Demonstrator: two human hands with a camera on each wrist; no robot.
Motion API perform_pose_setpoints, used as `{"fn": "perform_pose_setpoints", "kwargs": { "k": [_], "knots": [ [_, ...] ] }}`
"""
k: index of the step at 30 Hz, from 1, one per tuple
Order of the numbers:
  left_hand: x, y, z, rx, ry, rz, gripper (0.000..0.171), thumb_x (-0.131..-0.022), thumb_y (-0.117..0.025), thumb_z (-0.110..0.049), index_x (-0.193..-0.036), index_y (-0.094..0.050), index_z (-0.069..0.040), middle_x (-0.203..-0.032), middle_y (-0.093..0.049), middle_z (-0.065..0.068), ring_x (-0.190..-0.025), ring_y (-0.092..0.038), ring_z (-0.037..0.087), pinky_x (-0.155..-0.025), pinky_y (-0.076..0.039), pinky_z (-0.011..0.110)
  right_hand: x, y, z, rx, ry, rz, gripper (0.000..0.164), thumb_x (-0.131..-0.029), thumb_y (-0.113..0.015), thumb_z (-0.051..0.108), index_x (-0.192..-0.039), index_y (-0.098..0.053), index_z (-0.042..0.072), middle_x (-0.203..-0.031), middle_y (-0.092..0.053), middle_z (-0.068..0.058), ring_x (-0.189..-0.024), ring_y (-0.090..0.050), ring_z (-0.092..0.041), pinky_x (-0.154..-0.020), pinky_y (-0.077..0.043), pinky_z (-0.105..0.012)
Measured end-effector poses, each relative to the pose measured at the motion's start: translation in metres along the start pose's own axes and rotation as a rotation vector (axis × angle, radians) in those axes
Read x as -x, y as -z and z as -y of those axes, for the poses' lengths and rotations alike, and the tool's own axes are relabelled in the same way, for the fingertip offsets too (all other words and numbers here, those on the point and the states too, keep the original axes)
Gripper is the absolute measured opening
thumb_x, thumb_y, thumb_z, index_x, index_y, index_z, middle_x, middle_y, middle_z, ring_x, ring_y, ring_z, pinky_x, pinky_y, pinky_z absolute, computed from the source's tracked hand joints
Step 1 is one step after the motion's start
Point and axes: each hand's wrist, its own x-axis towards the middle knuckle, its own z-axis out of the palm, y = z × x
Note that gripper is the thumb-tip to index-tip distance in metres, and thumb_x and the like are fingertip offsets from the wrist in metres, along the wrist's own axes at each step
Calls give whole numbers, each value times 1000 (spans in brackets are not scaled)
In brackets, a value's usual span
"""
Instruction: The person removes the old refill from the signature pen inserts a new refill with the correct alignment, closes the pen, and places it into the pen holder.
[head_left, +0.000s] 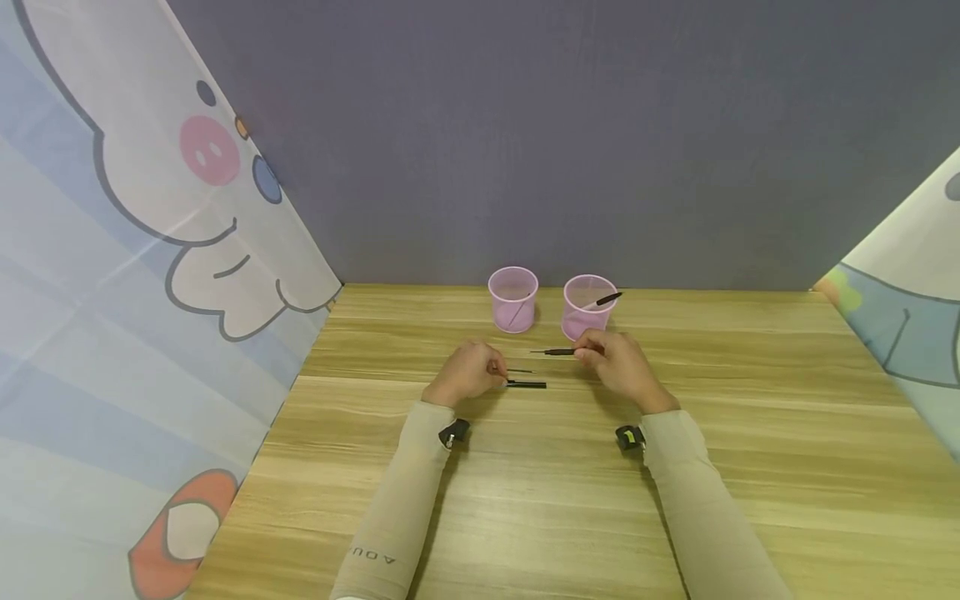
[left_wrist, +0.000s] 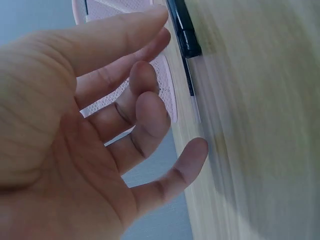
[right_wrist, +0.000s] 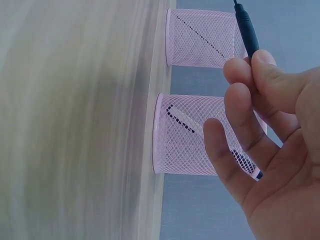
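The grey wall (head_left: 540,150) fills the upper frame above the wood-grain table (head_left: 540,500). At lower centre, the left hand (head_left: 467,372) hovers with thumb and forefinger close together and the other fingers loosely bent and spread; contact cannot be told. The right hand (head_left: 617,368), right of centre, pinches a slim black pen section (head_left: 558,352) between thumb and forefinger. Two pink mesh cups stand at centre: the left cup (head_left: 504,321) holds a thin dark rod (right_wrist: 200,36), the right cup (head_left: 577,323) a black-ended pen (head_left: 609,298). At centre, the black pen cap (head_left: 529,384) lies on the table just right of the left fingers, the nearer hand, its long axis left to right, roughly parallel to the held section, whose thin tip points left. Just above it lies a thin refill (head_left: 522,371).
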Motion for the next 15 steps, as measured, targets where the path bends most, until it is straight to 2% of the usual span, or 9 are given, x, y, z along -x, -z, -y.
{"fn": "perform_pose_setpoints", "kwargs": {
  "k": [8,11,13,15],
  "knots": [
    [1,-2,2,-23,29,1,3,-88,-81,-20,-86,-80,-18,-87,-76,-5,-83,-66,13,-85,-53,37,-1,0,0,-2,6,-3,6,-95,-72,11,-89,-73,11,-78,-71,0,-77,-61,-16,-74,-49,-35],
    [1,-4,2,-35,35,-1,2,-86,-82,-19,-86,-80,-18,-87,-76,-5,-84,-65,13,-86,-54,39,-1,1,0,-5,7,-2,6,-95,-71,11,-90,-73,10,-78,-72,0,-77,-61,-16,-74,-49,-35],
    [1,-4,1,-39,44,4,3,-85,-83,-19,-85,-80,-18,-86,-75,-5,-84,-65,14,-92,-53,41,0,1,0,-8,7,0,6,-95,-71,11,-90,-73,9,-78,-72,0,-77,-61,-16,-74,-49,-35],
    [1,-4,0,-44,50,10,4,-84,-84,-19,-84,-80,-18,-85,-75,-5,-84,-64,14,-92,-53,41,0,1,1,-11,7,2,6,-95,-71,11,-90,-73,8,-79,-72,-2,-77,-61,-16,-74,-49,-35]
  ]
}}
